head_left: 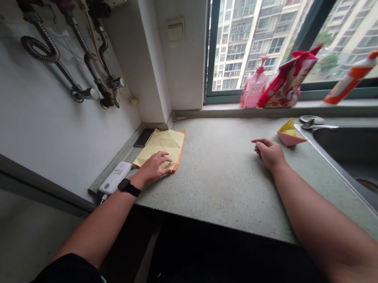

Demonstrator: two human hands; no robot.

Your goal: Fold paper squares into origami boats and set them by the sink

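My left hand [154,168] lies flat on a creased sheet of yellow origami paper [160,150] with an orange underside showing along its edge. The sheet rests on the speckled stone countertop [223,192]. A black smartwatch [129,187] sits on my left wrist. My right hand [269,153] is curled loosely above the counter, holding nothing. Just beyond its fingers stands a small folded paper boat [290,133] in yellow and pink, apart from the hand.
A white power bank [115,178] and a black phone [143,138] lie by the wall. A steel sink [363,161] with metal spoons [314,122] on its rim lies right. Red-and-pink packets [281,82] and an orange-capped tube [353,76] stand on the windowsill. Pipes hang on the wall.
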